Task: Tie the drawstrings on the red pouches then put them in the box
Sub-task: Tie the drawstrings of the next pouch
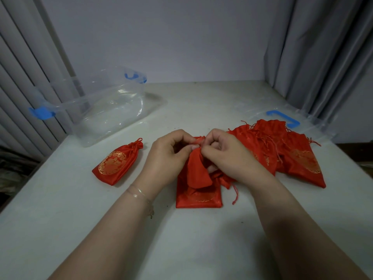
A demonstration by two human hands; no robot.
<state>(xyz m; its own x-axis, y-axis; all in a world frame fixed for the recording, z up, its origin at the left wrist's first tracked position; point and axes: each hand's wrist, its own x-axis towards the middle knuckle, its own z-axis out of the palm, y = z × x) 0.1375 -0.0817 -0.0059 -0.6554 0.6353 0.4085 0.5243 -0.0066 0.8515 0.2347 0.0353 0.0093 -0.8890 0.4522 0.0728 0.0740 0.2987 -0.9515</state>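
My left hand (168, 156) and my right hand (226, 156) meet over a red pouch (196, 172) at the table's middle, each pinching its neck and drawstring with curled fingers. That pouch hangs above another red pouch (198, 199) lying flat on the table. A tied red pouch (117, 162) with a gold flower pattern lies to the left. A pile of several red pouches (282, 150) with loose strings lies to the right. The clear plastic box (109, 110) with blue clips stands open at the back left, with nothing in it.
The box's clear lid (282, 118) with a blue handle lies behind the pile at the right. Grey curtains hang at the left and right sides. The white table (201, 239) ends at a wall behind.
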